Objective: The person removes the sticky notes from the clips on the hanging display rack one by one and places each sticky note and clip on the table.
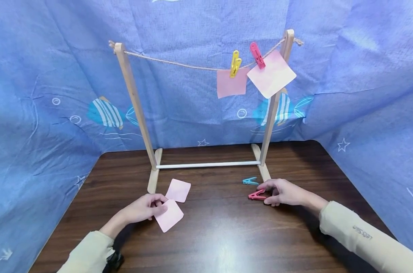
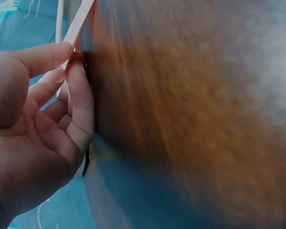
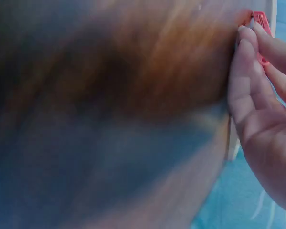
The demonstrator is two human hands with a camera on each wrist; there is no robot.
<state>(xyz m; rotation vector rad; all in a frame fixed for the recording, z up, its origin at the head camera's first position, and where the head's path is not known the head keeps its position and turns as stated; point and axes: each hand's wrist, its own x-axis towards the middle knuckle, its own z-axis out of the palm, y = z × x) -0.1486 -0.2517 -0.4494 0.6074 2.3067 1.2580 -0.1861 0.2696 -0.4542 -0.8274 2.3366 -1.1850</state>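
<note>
Left hand [image 1: 146, 207]: thumb and fingers pinch one corner of a pink sheet [image 1: 170, 218], which extends ahead of the fingertips, towards the right hand's side. A second pink sheet [image 1: 179, 190] lies on the dark wooden table [image 1: 206, 242], just beyond the same fingertips.

Right hand [image 1: 285, 192]: fingers and thumb are curled about the handle end of a red clothespin [image 1: 256, 195], its nose pointing away from the palm, towards the left hand. Whether the handles are being squeezed cannot be determined. A blue clothespin [image 1: 250, 181] lies just beyond those fingertips, apart from the red one.

Beyond and above both hands, a cord [image 1: 172, 62] on a wooden rack [image 1: 134, 91] carries two clipped pink sheets, both nearer the right hand's side than the left's.
</note>
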